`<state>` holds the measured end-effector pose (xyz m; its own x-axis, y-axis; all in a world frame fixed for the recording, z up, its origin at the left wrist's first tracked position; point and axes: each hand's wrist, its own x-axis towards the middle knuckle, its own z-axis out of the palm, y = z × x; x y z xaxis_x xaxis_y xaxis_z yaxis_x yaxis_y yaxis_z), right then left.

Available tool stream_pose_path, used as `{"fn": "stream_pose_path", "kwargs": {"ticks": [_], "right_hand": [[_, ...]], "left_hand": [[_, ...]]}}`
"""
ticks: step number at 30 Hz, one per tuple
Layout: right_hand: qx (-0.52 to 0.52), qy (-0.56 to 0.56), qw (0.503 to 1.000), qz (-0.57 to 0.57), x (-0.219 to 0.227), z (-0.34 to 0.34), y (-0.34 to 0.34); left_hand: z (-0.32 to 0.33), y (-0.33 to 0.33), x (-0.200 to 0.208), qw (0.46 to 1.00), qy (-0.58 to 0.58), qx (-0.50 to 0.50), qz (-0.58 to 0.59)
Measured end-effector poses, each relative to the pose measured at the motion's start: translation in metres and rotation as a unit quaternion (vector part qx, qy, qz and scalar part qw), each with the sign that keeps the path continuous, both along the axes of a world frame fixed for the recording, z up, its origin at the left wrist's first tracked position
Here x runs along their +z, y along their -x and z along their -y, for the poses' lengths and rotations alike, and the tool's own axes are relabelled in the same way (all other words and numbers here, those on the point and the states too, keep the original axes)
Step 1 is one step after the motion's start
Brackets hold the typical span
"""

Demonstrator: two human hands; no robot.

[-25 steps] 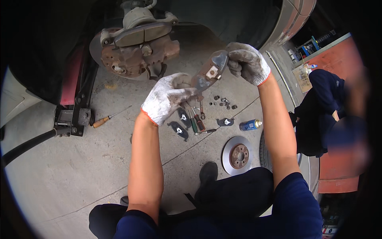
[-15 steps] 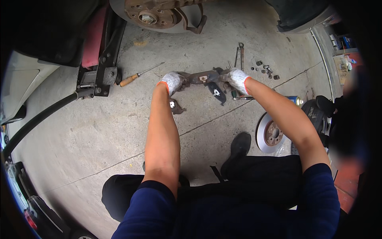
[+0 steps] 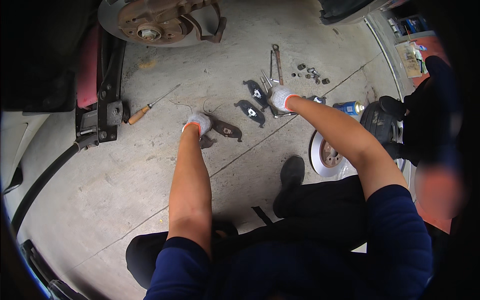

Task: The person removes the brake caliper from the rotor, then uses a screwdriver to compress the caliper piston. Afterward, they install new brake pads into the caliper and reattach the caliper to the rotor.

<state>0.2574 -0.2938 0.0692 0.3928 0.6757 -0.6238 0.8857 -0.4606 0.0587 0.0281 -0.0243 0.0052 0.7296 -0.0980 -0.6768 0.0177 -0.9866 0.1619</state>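
Observation:
Both my hands wear white knit gloves with orange cuffs. My left hand (image 3: 200, 122) is closed over the end of a worn brown brake pad (image 3: 228, 131), low over the floor. Another worn pad (image 3: 206, 142) shows partly beneath that hand. My right hand (image 3: 281, 96) reaches down beside two dark brake pads, one farther away (image 3: 256, 93) and one nearer (image 3: 249, 113), both with pale centre patches. Its fingers are hidden, so what it grips cannot be told. A ratchet handle (image 3: 286, 115) lies at its near side.
A wooden-handled screwdriver (image 3: 139, 114) lies left, near a red floor jack (image 3: 89, 70). Wrench (image 3: 278, 64), sockets (image 3: 313, 72), blue spray can (image 3: 349, 108), tyre (image 3: 378, 122) and shiny brake disc (image 3: 316, 152) are right. A rusty wheel hub (image 3: 150, 32) hangs ahead. Another person (image 3: 425, 107) is at right.
The worn brake pad was between both hands; now it is at my left hand, lower and nearer. My right hand has come away from it, toward the tools. The view has shifted.

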Motion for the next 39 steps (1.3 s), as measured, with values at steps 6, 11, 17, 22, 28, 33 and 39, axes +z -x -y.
{"fn": "stream_pose_path", "kwargs": {"ticks": [6,11,17,22,28,33,39], "right_hand": [[-0.090,-0.020,0.994,-0.059,0.013,0.014,0.034],[-0.151,0.075,0.985,-0.046,0.002,0.005,0.077],[-0.196,0.089,0.974,-0.064,0.017,-0.021,0.088],[-0.216,0.051,0.974,-0.033,-0.028,-0.013,0.084],[-0.325,0.064,0.938,-0.104,-0.040,-0.015,0.078],[-0.470,0.002,0.861,-0.196,-0.023,-0.001,0.060],[-0.621,-0.100,0.671,-0.393,0.020,0.002,0.043]], "left_hand": [[0.001,-0.001,0.026,0.959,0.084,0.270,-0.021],[-0.010,0.001,-0.014,0.998,0.045,0.028,0.025],[-0.029,0.019,-0.030,0.981,0.053,0.168,0.082],[-0.049,0.025,-0.019,0.719,0.288,0.609,0.169],[-0.053,0.015,-0.011,0.640,0.371,0.645,0.193],[-0.022,-0.015,-0.002,0.696,0.410,0.583,0.094],[0.045,-0.040,0.073,0.599,0.480,0.640,-0.012]]}}
